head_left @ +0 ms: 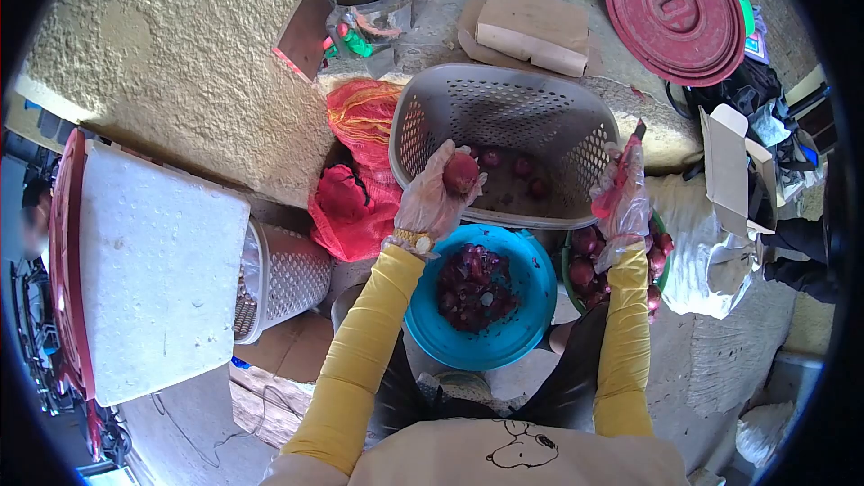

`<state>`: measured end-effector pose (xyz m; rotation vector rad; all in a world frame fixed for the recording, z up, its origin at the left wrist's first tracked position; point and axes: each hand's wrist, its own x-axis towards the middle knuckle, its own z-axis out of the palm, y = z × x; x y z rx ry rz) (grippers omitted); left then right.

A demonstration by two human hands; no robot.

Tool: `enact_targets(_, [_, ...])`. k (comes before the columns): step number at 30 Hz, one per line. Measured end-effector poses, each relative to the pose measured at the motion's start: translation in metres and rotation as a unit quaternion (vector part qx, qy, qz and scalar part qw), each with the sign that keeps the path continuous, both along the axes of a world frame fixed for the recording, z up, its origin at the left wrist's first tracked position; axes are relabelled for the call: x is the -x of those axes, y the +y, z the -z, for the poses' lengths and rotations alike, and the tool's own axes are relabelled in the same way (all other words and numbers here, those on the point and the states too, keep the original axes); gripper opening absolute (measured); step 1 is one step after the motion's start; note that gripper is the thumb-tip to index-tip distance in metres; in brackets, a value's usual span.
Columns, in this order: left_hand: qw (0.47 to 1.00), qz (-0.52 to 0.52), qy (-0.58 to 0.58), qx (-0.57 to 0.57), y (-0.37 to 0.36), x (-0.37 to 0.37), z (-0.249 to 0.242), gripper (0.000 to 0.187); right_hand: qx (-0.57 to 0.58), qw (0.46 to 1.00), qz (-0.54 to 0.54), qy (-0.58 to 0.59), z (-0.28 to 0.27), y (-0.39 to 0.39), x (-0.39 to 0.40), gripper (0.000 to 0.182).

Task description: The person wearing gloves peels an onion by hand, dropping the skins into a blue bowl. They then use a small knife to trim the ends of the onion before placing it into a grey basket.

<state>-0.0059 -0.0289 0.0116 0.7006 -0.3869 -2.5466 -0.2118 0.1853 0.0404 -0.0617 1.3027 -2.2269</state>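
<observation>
My left hand (pixel 430 191), in a clear plastic glove, is closed around a red onion (pixel 461 173) over the near left rim of a grey perforated basket (pixel 504 81). Several red onions (pixel 522 167) lie on the basket's floor. My right hand (pixel 623 193), also gloved, is closed on what looks like a small knife (pixel 640 130), its dark tip pointing up and its grip mostly hidden. Between my knees a blue basin (pixel 537 306) holds onion skins and scraps (pixel 477 292). Under my right wrist is a green tub of red onions (pixel 585 247).
Red mesh sacks (pixel 355 207) lie left of the basket. Farther left stand a white foam box (pixel 162 270) and a perforated bin (pixel 292 274). Behind are flattened cardboard (pixel 531 27) and a red lid (pixel 675 13). A white sack (pixel 688 243) and an open carton (pixel 724 166) sit right.
</observation>
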Motion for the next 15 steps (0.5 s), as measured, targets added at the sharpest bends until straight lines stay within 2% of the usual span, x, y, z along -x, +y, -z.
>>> enact_targets(2, [1.000,0.001,-0.002,-0.006,0.000,0.000,-0.001,0.029,0.014,0.999,-0.034,-0.020,0.004,0.001,0.002,0.052])
enact_targets(10, [1.000,-0.003,-0.006,0.016,0.003,0.000,-0.001,0.029,0.125,0.977,0.061,-0.162,0.027,0.014,0.022,0.048])
enact_targets(14, [1.000,0.016,0.009,-0.006,0.001,0.002,0.010,0.029,0.111,0.983,0.082,-0.124,0.025,0.015,0.023,0.051])
enact_targets(15, [1.000,0.023,0.012,0.001,0.001,0.002,0.009,0.028,0.079,0.988,0.112,-0.071,0.019,0.013,0.019,0.051])
